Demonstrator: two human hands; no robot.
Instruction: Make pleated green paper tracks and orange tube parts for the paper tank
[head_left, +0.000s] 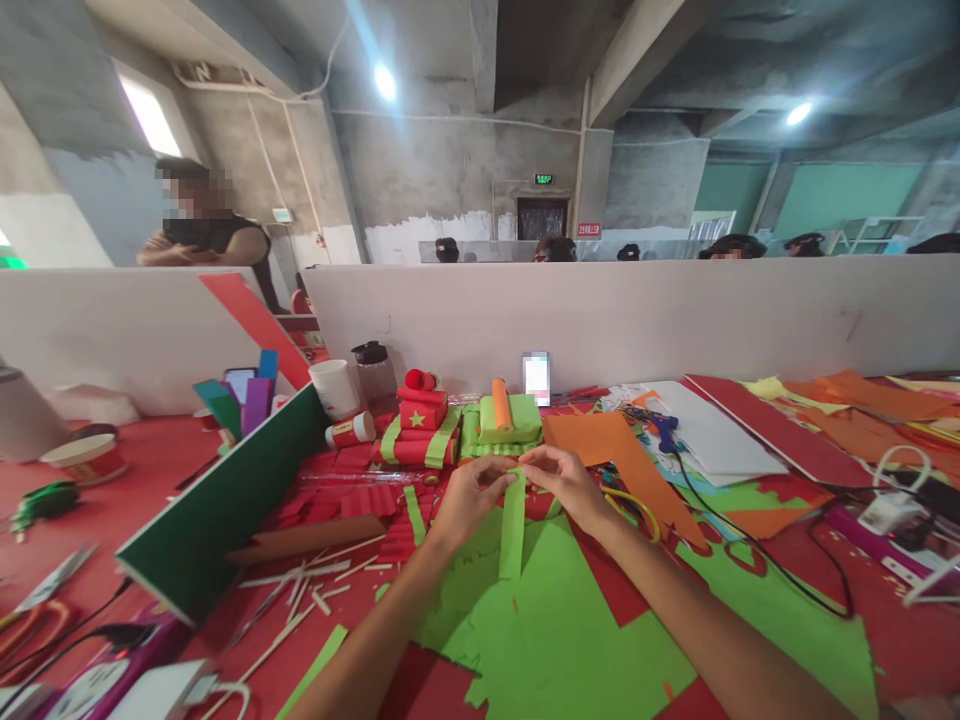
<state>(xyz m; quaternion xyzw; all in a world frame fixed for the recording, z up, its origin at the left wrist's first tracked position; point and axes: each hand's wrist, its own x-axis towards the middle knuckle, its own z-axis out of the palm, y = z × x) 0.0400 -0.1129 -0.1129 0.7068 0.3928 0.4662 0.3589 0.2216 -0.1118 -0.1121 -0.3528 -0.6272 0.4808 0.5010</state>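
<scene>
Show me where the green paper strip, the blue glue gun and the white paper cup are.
green paper strip [513,535], head view, middle of its hanging length.
blue glue gun [661,428], head view, on its body.
white paper cup [335,390], head view, on its side wall.

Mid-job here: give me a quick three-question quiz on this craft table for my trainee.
1. True or false: the left hand and the right hand both pinch the top end of the green paper strip.
2. What lies on top of the green paper model? A) an orange tube B) a white cup C) a pair of scissors
3. Fill in: the blue glue gun lies on the person's ____ side of the hands.
Key: 1 true; 2 A; 3 right.
</scene>
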